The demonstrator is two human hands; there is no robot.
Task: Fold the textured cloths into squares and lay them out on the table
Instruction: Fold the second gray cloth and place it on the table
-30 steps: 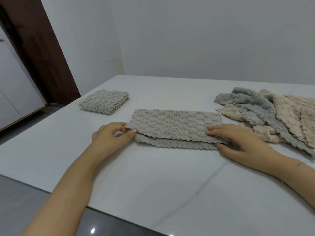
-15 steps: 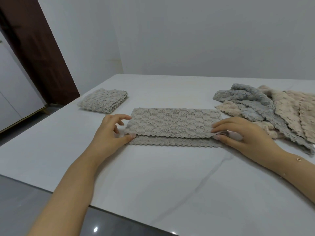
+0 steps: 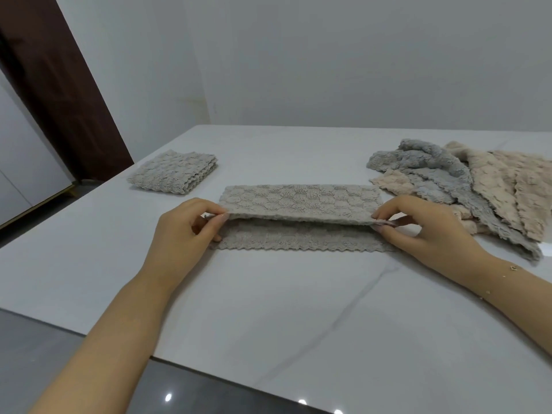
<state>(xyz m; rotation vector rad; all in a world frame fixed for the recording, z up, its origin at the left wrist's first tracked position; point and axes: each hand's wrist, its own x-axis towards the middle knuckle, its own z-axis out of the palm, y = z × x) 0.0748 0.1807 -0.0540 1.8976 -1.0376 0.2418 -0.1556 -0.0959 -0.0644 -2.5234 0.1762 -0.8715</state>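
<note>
White marble-look table (image 3: 298, 309) fills most of what my head camera sees, with a plain grey wall behind it and a dark brown door on the far left.

From this one view, the long grey-beige bumpy cloth (image 3: 301, 201) lies flat in the middle of the table, right in front of me. It is folded in half the long way, so it looks like a wide strip. My left hand (image 3: 182, 231) pinches the near left corner of the top layer between thumb and fingers. My right hand (image 3: 424, 225) pinches the near right corner the same way. I hold both corners up a little, so the top layer is lifted off the bottom layer. I think I am lining up the wavy edges so the fold comes out neat. It is not a square yet, so it needs one more fold.

At the far left sits a small folded grey-beige cloth square (image 3: 173, 173), kept apart because it looks done. On the right is a messy pile of blue-grey and peach cloths (image 3: 466, 180), close to my right hand so I can reach it next.

I see no words or labels anywhere.
</note>
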